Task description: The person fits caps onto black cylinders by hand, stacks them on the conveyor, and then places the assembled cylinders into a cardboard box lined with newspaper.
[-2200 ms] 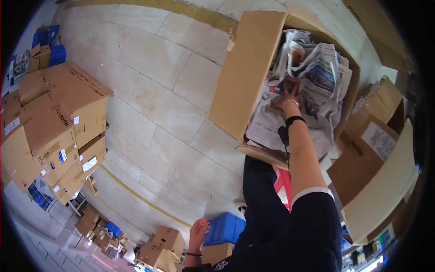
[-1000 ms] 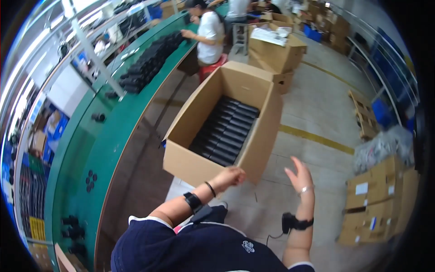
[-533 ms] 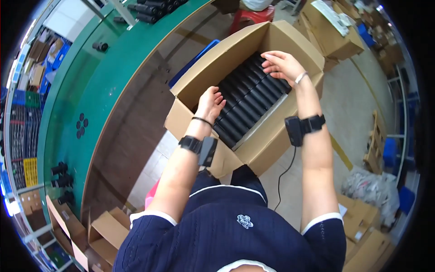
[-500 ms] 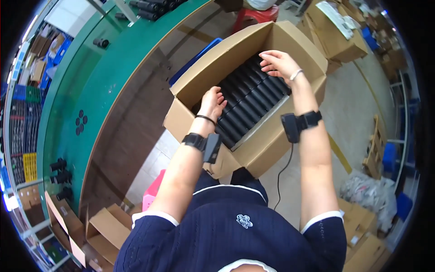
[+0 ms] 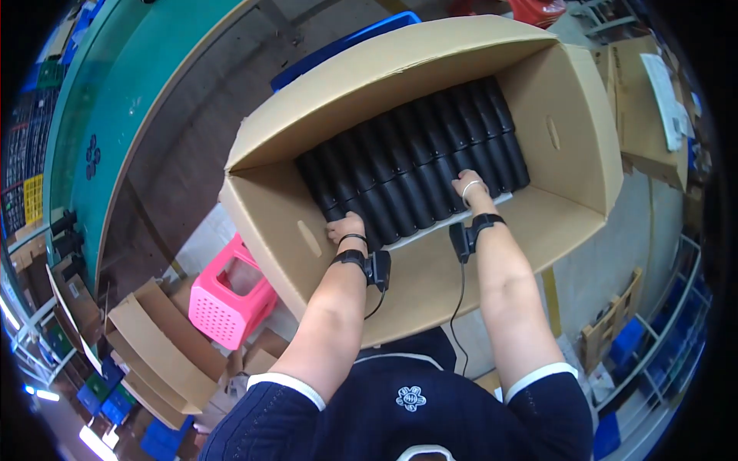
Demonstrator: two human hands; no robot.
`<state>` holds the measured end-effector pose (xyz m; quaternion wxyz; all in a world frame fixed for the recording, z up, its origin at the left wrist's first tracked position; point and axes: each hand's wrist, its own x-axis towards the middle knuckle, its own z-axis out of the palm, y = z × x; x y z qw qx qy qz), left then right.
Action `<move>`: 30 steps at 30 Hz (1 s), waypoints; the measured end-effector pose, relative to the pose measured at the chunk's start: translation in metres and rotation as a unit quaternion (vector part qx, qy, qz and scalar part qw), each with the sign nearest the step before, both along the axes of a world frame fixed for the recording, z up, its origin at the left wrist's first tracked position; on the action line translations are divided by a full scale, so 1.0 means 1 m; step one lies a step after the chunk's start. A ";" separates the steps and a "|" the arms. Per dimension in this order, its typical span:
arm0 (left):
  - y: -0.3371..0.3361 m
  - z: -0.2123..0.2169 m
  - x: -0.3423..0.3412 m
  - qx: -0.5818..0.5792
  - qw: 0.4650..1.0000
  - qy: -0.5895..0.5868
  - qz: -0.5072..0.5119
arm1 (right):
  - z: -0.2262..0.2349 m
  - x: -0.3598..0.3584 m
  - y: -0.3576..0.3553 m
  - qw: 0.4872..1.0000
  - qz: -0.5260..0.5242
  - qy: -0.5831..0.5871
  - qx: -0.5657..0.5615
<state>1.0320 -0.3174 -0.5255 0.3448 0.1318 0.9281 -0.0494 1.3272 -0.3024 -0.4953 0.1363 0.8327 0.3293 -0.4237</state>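
A large open cardboard box (image 5: 419, 73) stands in front of me. Inside it, black cylinders (image 5: 419, 196) lie side by side in two rows, on a pale sheet (image 5: 503, 198) whose edge shows along the near side. Deep in the box, my left hand (image 5: 346, 227) is at the near left end of the rows, its fingers curled against a cylinder. My right hand (image 5: 467, 184) is closed at the front row, right of the middle, with fingertips partly hidden among the cylinders. Each forearm wears a black strapped device, and cables hang from them.
Left of the box is a pink plastic stool (image 5: 219, 311), with opened cardboard cartons (image 5: 157, 346) nearby. A green table (image 5: 127, 100) curves along the left. Behind the box lies a blue bin (image 5: 338, 50). Another carton (image 5: 642, 100) stands at the far right, and a wooden pallet (image 5: 611, 319) lies lower right.
Both hands have gone from hovering above the cylinders down into the box, onto them. My view has come closer to the box, and more of the pink stool shows.
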 end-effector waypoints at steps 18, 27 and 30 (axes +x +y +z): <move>-0.043 -0.053 -0.001 0.164 0.981 0.020 -0.100 | -0.068 -0.002 -0.033 0.962 0.046 -0.136 0.231; -0.051 -0.037 0.011 0.193 0.942 -0.194 -0.193 | -0.062 0.007 -0.032 0.981 0.061 0.076 0.170; -0.033 -0.014 0.023 0.231 0.909 -0.346 -0.018 | -0.048 0.002 -0.030 0.985 -0.080 0.139 0.067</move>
